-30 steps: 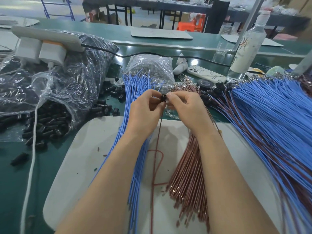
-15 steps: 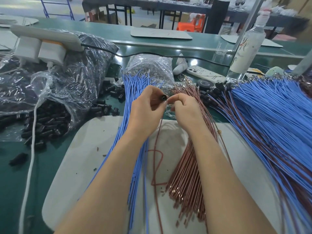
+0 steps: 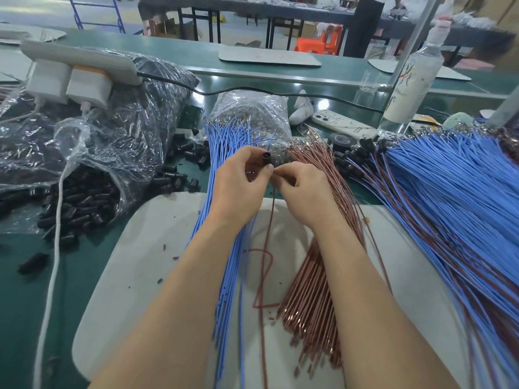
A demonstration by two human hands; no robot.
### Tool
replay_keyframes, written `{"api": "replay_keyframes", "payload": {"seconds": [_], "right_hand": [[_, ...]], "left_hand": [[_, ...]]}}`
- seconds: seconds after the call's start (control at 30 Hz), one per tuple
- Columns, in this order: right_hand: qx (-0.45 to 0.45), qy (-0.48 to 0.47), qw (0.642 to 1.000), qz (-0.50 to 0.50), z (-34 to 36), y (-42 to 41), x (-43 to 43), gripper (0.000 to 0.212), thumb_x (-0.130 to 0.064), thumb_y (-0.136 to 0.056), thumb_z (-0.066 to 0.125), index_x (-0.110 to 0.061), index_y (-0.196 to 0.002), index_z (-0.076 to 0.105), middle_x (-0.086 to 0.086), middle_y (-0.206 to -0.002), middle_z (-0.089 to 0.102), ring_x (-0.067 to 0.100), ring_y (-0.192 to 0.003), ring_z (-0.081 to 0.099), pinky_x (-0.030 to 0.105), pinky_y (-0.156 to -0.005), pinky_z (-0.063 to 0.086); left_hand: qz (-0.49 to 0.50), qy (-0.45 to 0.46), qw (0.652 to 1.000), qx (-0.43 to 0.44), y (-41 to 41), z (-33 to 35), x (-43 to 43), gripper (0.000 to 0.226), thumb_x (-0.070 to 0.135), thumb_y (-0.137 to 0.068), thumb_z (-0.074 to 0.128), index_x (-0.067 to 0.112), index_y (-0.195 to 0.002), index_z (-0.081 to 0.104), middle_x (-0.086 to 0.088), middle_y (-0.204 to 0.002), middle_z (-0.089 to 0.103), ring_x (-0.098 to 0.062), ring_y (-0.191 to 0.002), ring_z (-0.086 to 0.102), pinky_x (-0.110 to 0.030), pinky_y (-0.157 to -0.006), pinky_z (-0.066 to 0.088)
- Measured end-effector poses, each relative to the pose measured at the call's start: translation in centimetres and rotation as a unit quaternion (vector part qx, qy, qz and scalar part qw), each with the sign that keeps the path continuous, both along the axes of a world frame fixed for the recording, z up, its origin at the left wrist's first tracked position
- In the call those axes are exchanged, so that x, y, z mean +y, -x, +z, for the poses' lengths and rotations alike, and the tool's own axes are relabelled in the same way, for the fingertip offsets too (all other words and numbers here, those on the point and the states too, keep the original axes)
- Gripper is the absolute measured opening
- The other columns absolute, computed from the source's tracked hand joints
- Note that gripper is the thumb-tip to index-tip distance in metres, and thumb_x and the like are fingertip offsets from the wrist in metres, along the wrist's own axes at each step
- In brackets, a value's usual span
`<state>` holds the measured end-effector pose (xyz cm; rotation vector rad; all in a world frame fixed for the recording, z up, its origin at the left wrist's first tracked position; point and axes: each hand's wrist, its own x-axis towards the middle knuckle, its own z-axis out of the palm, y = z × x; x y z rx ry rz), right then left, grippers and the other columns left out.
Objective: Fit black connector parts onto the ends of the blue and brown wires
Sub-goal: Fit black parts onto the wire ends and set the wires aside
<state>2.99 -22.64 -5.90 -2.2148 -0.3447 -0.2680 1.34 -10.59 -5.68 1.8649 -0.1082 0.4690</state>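
Pinching connector (image 3: 265, 157), left hand (image 3: 238, 186), brown wire (image 3: 269, 228), right hand (image 3: 300, 192)

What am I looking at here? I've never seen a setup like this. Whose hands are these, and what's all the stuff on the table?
There is no machine here. A person works with bare hands, and the one picture comes from a camera worn on their head, looking forward and down. The left hand grips a black connector part. The right hand pinches a single brown wire right beside it. On a pale mat lie a bundle of blue wires and a bundle of brown wires. To the left, a clear bag of loose black parts spills open. To the right lies a large pile of wires.
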Motion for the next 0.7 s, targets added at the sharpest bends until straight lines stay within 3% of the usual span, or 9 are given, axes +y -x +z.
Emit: {"api": "replay_keyframes", "payload": {"seconds": [0.07, 0.23, 0.33, 0.5, 0.63, 0.7], "right_hand": [[-0.024, 0.014, 1.0, -0.007, -0.1, 0.04, 0.09, 0.016, -0.015, -0.09, 0.063, -0.008, -0.097, 0.075, -0.001, -0.079, 0.059, 0.013, -0.075, 0.051, 0.021, -0.066, 0.032], [-0.032, 0.006, 0.999, -0.003, -0.2, -0.03, 0.1, 0.016, -0.014, -0.09, 0.061, -0.007, -0.092, 0.075, 0.007, -0.077, 0.064, 0.015, -0.072, 0.051, 0.022, -0.062, 0.031], [-0.043, 0.014, 0.999, 0.0, -0.15, 0.02, 0.16, 0.016, -0.014, -0.091, 0.06, -0.006, -0.092, 0.074, 0.001, -0.071, 0.056, 0.014, -0.07, 0.047, 0.016, -0.058, 0.031], [-0.066, 0.035, 0.997, 0.001, -0.32, 0.2, 0.43, 0.018, -0.012, -0.091, 0.06, -0.001, -0.086, 0.073, 0.005, -0.07, 0.054, 0.016, -0.068, 0.046, 0.022, -0.062, 0.026], [-0.02, 0.047, 0.999, 0.002, -0.39, 0.03, 0.17, 0.021, -0.016, -0.09, 0.061, -0.007, -0.074, 0.069, -0.006, -0.056, 0.05, 0.008, -0.057, 0.043, 0.023, -0.056, 0.025], [0.007, 0.037, 0.999, 0.0, -0.38, -0.15, 0.02, 0.015, -0.019, -0.089, 0.063, -0.014, -0.079, 0.073, -0.012, -0.055, 0.05, 0.002, -0.052, 0.045, 0.018, -0.054, 0.032]], "left_hand": [[-0.002, 0.002, 1.0, 0.016, -0.09, -0.05, 0.16, 0.012, 0.006, -0.088, 0.062, 0.012, -0.098, 0.063, 0.005, -0.086, 0.066, -0.012, -0.086, 0.065, -0.023, -0.083, 0.052], [-0.011, 0.036, 0.999, 0.037, -0.11, -0.09, 0.22, 0.014, 0.005, -0.087, 0.064, 0.007, -0.1, 0.065, -0.002, -0.089, 0.068, -0.013, -0.085, 0.065, -0.026, -0.086, 0.053], [-0.013, 0.056, 0.997, 0.048, -0.21, -0.13, 0.27, 0.013, 0.004, -0.086, 0.065, 0.008, -0.099, 0.065, 0.0, -0.087, 0.067, -0.011, -0.084, 0.064, -0.026, -0.085, 0.052], [-0.005, 0.031, 0.998, 0.054, -0.27, -0.42, 0.34, 0.012, 0.005, -0.085, 0.066, 0.013, -0.093, 0.065, 0.003, -0.084, 0.067, -0.009, -0.08, 0.062, -0.02, -0.079, 0.048], [-0.006, 0.006, 0.998, 0.059, -0.22, -0.59, 0.24, 0.011, 0.005, -0.085, 0.066, 0.013, -0.091, 0.063, 0.004, -0.082, 0.065, -0.01, -0.081, 0.062, -0.017, -0.078, 0.048], [-0.001, 0.002, 0.998, 0.055, -0.22, -0.58, 0.23, 0.011, 0.007, -0.086, 0.065, 0.013, -0.094, 0.063, 0.005, -0.085, 0.065, -0.012, -0.084, 0.063, -0.02, -0.08, 0.05]]}}
